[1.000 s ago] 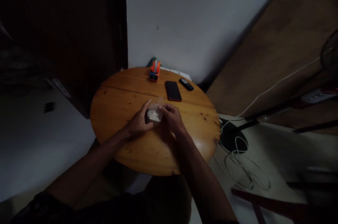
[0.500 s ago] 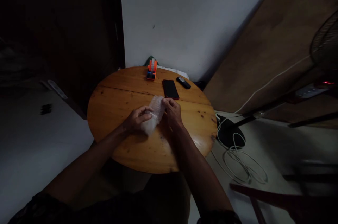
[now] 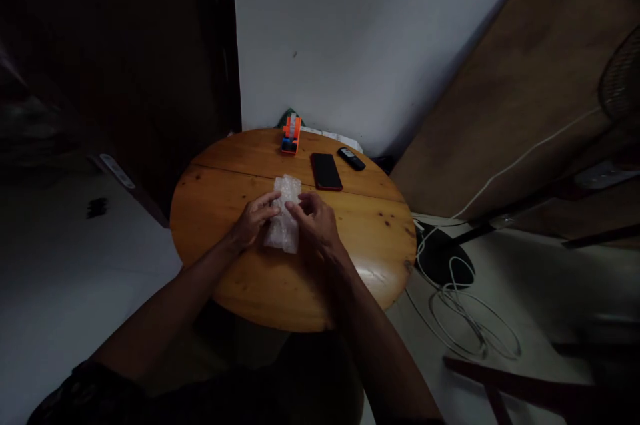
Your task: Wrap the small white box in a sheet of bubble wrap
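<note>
A piece of clear bubble wrap (image 3: 286, 231), folded into an oblong, lies over the near middle of the round wooden table. On its left edge is my left hand (image 3: 254, 219), fingers and thumb curled together around the side of the wrap. My right hand (image 3: 317, 221) grips the opposite edge, with the thumb over the top and the fingers bent at the side. Whether anything is inside the wrap I cannot tell.
Beyond the wrap, a black phone with a red edge (image 3: 327, 171) and a small dark handset (image 3: 351, 158) lie on the wooden table (image 3: 215, 191). An orange tape dispenser (image 3: 291, 134) stands near the wall. A white cable (image 3: 470, 318) coils on the floor beside a fan base (image 3: 445, 255).
The bubble wrap has turned from slanting to nearly straight ahead and moved slightly left. My right hand has shifted from its far corner down to its right side.
</note>
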Demonstrator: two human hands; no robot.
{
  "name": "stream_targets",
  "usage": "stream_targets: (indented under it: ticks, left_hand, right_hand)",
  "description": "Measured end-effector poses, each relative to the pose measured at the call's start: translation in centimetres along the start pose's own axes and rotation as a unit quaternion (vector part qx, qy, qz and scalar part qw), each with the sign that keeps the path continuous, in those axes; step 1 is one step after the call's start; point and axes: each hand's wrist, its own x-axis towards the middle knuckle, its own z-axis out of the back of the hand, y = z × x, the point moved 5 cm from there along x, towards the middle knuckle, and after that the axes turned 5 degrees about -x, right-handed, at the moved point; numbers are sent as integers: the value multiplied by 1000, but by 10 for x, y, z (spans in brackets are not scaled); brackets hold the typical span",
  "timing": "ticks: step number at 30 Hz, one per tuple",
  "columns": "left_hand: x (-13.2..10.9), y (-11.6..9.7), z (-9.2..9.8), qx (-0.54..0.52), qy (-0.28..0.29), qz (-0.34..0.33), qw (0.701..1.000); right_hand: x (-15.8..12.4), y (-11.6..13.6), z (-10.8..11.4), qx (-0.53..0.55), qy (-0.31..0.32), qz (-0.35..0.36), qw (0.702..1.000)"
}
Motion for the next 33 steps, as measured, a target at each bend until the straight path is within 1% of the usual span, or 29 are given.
stream_targets:
  ticks: [2, 3, 5, 7, 10, 13, 15, 17, 18, 20, 23, 25, 29, 33]
  left_hand:
    - [-1, -1, -2, -3, 17, -9, 1000]
    - [-1, -2, -3, -4, 25, -11, 1000]
    - [-1, -1, -4, -2, 32, -15, 999]
    - [1, -1, -2, 6, 22, -26, 999]
    - [7, -1, 6, 30, -14, -55, 998]
    - [11, -2, 14, 88, -58, -92, 990]
    - [10, -4, 17, 164, -91, -122, 975]
    - [5, -10, 17, 254, -116, -163, 946]
    - [2, -12, 15, 292, -119, -183, 931]
    - [-4, -16, 10, 347, -109, -214, 906]
    - [-9, -17, 6, 387, -98, -228, 888]
    - [-7, -17, 8, 385, -105, -211, 892]
    - [-1, -15, 20, 315, -135, -140, 929]
    - [-2, -21, 32, 259, -185, -133, 939]
  right_hand:
    - [-2, 3, -8, -48, 43, -14, 998]
    - [-2, 4, -9, -71, 47, -18, 996]
    - [-1, 3, -7, -103, 27, -18, 994]
    - [2, -2, -1, -109, -6, -18, 994]
    - [9, -17, 6, -43, -42, -21, 998]
    - [14, -33, 7, 40, -59, -25, 997]
    - [17, -40, 6, 50, -66, -33, 996]
    - [17, -44, 4, 38, -70, -42, 996]
    - [17, -44, 3, 33, -72, -47, 996]
    - [17, -45, 3, 28, -71, -58, 995]
    - [17, -44, 4, 17, -65, -73, 995]
    - [16, -43, 6, -3, -61, -81, 995]
    - [15, -40, 12, -74, -61, -88, 991]
    - [14, -35, 17, -157, -59, -95, 981]
